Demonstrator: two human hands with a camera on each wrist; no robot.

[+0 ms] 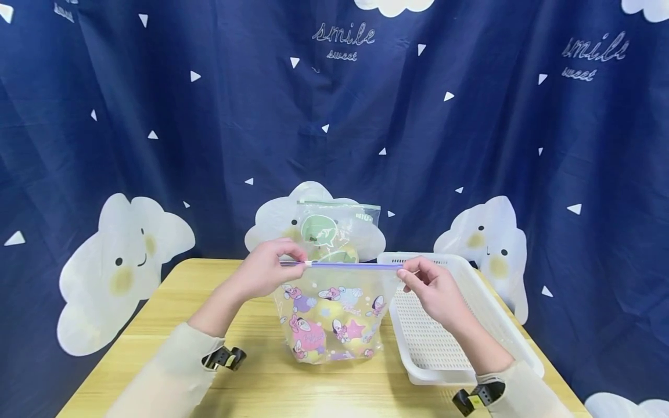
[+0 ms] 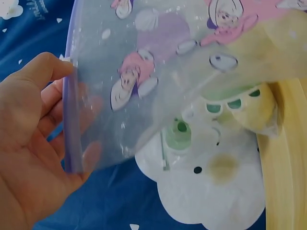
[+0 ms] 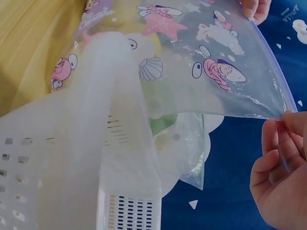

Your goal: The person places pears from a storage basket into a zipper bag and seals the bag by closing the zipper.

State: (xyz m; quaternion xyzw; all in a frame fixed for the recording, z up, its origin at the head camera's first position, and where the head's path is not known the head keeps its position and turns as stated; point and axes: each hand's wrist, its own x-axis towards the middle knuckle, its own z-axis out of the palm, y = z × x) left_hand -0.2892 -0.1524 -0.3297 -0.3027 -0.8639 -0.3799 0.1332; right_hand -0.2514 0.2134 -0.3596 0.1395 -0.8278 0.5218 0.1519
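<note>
A clear zip bag [image 1: 334, 313] printed with pink and purple cartoon figures stands upright on the table, with round yellow things showing through it. Along its top runs a purple zip strip [image 1: 355, 266]. My left hand [image 1: 272, 264] pinches the white slider [image 1: 308, 263] near the strip's left end; in the left wrist view its thumb and finger meet on the strip's edge. With thumb and finger, my right hand [image 1: 431, 287] pinches the top right corner, also seen in the right wrist view. The kind of the yellow things is hard to tell through the print.
Behind it stands a second clear zip bag [image 1: 360, 229] with green print and something yellow inside. A white perforated plastic basket [image 1: 467, 273] sits at the right of the wooden table [image 1: 209, 278]. A dark blue curtain [image 1: 235, 116] hangs behind.
</note>
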